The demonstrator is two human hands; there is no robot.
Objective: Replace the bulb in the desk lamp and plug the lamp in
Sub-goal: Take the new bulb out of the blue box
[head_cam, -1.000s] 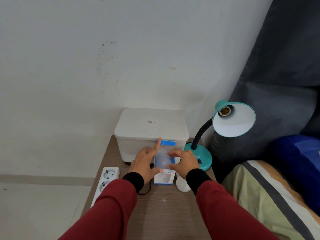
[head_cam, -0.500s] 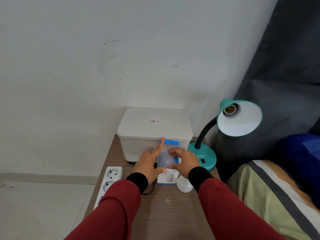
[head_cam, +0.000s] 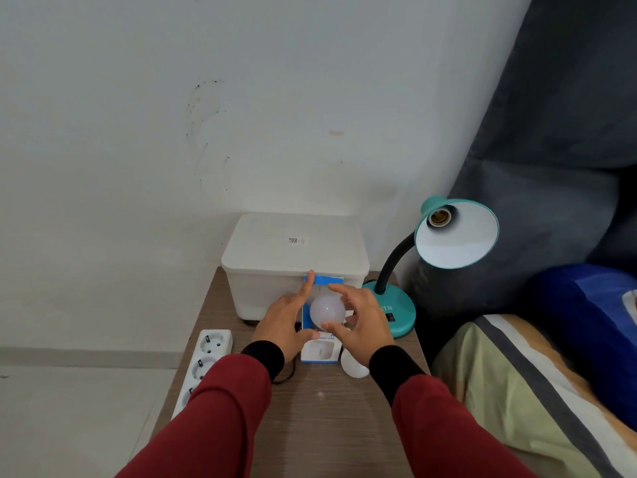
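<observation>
Left hand (head_cam: 282,322) steadies the blue bulb box (head_cam: 319,350) on the table (head_cam: 327,419), grip pinching its edge. New bulb (head_cam: 327,311) at box mouth: light, smooth, likely fragile. Right hand (head_cam: 362,322) cups the globe, best hold. Lamp (head_cam: 455,232) socket empty.

Readable: "TN" on teal lamp base (head_cam: 396,310); "DIFIER" fragment on blue-white bulb box (head_cam: 325,350); unreadable code sticker on far white bin lid (head_cam: 297,241).
</observation>
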